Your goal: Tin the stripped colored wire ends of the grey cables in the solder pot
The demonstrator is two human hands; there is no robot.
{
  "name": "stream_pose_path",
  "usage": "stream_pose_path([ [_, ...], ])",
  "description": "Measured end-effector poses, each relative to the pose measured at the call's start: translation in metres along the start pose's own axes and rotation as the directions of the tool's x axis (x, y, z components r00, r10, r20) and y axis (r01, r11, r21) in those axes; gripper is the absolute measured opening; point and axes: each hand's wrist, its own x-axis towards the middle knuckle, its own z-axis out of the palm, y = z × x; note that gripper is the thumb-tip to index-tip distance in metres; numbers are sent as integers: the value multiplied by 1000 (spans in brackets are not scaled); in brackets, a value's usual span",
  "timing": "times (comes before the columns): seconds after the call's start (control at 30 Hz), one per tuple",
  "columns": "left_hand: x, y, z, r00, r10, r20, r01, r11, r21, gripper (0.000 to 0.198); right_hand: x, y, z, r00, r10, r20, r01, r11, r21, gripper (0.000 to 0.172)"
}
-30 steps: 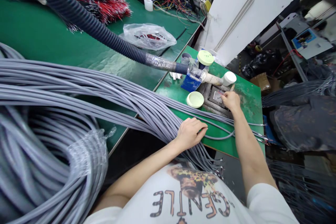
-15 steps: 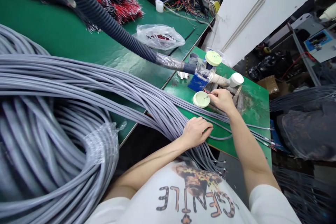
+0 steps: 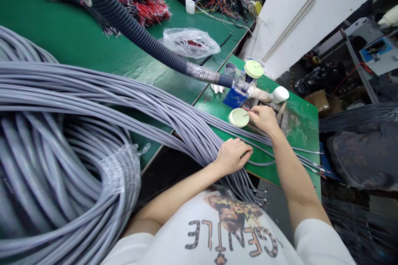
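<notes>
Head view: right hand [image 3: 263, 118] pinching wire [image 3: 245, 114]

Beyond the right grip [image 3: 264, 119] stands a white wall panel [image 3: 295, 16] with a pale strip along it. Further right, a metal shelf rack [image 3: 357, 64] and a cardboard box [image 3: 315, 101] stand in dim clutter; left, a long green desk [image 3: 62, 41] stretches away above a grey floor [image 3: 272, 207].

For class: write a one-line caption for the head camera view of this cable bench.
Left hand rests on grey cables while the right hand pinches wire ends over a pale green lid.
</notes>
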Motion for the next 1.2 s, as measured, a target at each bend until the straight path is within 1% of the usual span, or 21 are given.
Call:
stream_pose_path([
  [0.07, 0, 0, 0, 1000, -2, 0, 2, 1000, -8, 20, -5, 18, -8, 998, 44, -49, -42, 999, 29, 30],
  [0.17, -1, 0, 0, 1000, -6, 4, 6, 1000, -13, 20, -11, 48, -11, 983, 165, -87, -164, 986, 10, 30],
  [0.3, -2, -1, 1, 1000, -10, 2, 10, 1000, -15, 20, -10, 81, 1, 941, 330, -76, -335, 940, -64, 30],
  [0.4, -2, -1, 2, 1000, -10, -3, 10, 1000, -21, 20, -7, 95, 15, 915, 401, -43, -403, 908, -116, 31],
  [0.5, -2, -1, 2, 1000, -7, -4, 7, 1000, -22, 19, -5, 100, 25, 906, 422, -28, -422, 895, -143, 32],
  [0.6, -2, -1, 2, 1000, -13, -5, 13, 1000, -27, 19, -5, 101, 28, 906, 423, -22, -422, 896, -142, 32],
  [0.73, -2, -1, 2, 1000, -11, -9, 10, 1000, -28, 20, -8, 103, 25, 907, 421, -22, -420, 898, -129, 32],
  [0.93, -1, -1, 1, 1000, 1, -3, -1, 1000, -20, 19, -17, 111, 19, 920, 387, -71, -391, 919, -56, 32],
  [1.2, -1, 0, 0, 1000, -4, 8, 4, 1000, -13, 21, -23, 111, 27, 914, 401, -54, -404, 913, -56, 30],
])
